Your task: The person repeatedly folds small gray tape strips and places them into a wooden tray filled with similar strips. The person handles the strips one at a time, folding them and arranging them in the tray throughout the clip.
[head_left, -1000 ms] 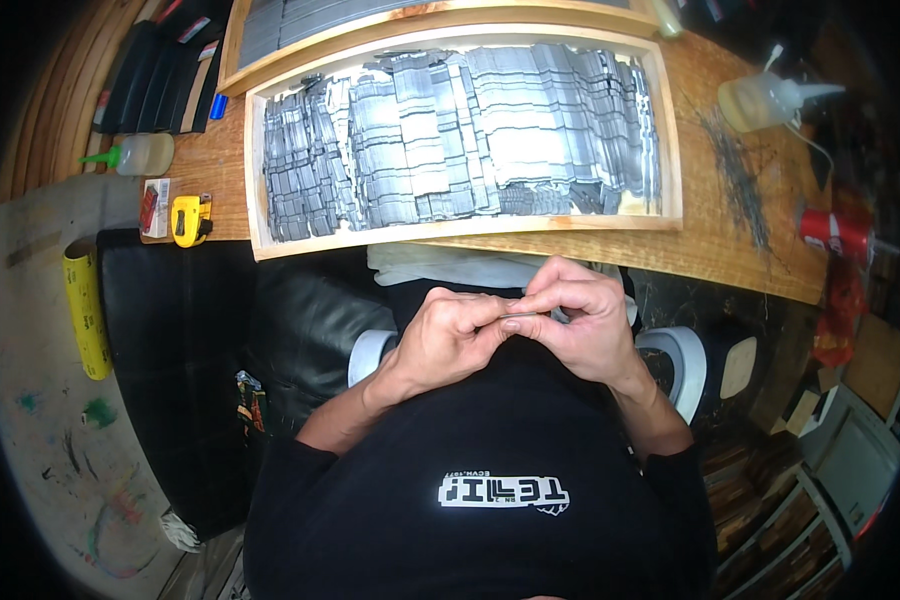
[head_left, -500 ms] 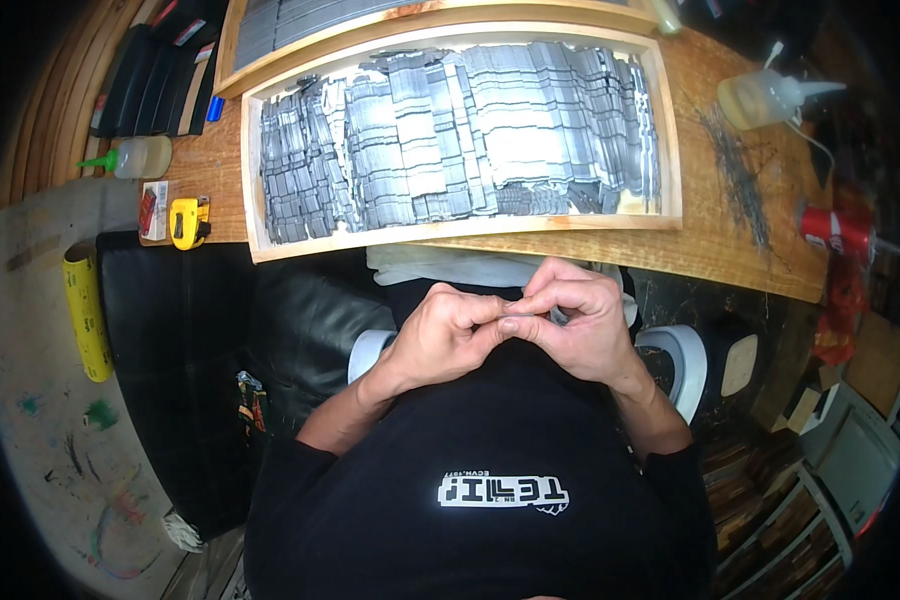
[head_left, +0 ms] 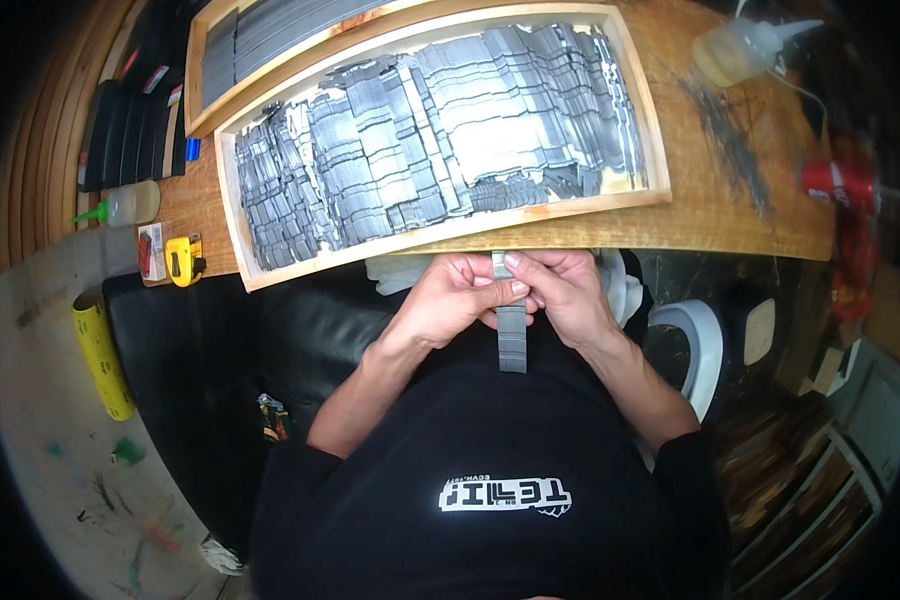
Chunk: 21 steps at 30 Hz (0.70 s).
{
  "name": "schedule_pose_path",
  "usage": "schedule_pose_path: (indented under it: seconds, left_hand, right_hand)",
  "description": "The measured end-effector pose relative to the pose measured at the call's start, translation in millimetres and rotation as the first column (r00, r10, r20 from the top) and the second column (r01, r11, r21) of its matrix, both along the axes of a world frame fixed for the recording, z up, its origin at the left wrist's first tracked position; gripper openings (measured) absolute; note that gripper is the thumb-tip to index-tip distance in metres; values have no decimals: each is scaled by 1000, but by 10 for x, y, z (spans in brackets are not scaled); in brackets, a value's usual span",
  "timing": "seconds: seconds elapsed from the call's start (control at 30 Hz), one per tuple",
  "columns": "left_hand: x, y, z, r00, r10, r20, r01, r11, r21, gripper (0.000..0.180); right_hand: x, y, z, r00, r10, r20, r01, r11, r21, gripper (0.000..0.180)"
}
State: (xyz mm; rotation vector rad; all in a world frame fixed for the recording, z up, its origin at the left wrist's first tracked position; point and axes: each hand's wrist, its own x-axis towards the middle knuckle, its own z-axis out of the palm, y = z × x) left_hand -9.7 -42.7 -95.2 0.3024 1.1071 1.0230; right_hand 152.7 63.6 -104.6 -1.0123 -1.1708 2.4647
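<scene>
Both my hands meet in front of my chest, just below the table edge. Between them is a narrow grey strip with fine dark lines across it, its lower end hanging toward my shirt. My left hand pinches its left side, thumb on top. My right hand grips the upper part with the thumb on its face. Beyond them, a wooden tray holds many similar grey strips laid in layered rows.
A second wooden tray lies behind. On the table's left are a yellow tape measure and a green-tipped bottle; on its right, a clear squeeze bottle, dark scraps and a red can. A yellow roll leans left.
My hands have turned and shifted slightly up, and the grey strip, mostly hidden before, now shows hanging between them. The view has tilted, so the tray appears rotated and moved left.
</scene>
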Motion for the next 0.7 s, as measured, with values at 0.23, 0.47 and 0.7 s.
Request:
schedule_pose_path:
  seconds: [0.23, 0.47, 0.7]
  left_hand:
    - [35, -141, -34, 932, 95, -350, 26, 945, 327, 18]
    - [215, -354, 257, 588, 282, -758, 156, 880, 449, 15]
    - [293, -375, 255, 596, 301, -745, 122, 882, 455, 13]
  right_hand:
    - [15, -91, 260, 988, 47, 148, -126, 798, 590, 17]
    - [37, 20, 415, 972, 207, -111, -88, 758, 646, 17]
    - [2, 200, 414, 927, 358, -113, -235, 788, 569, 14]
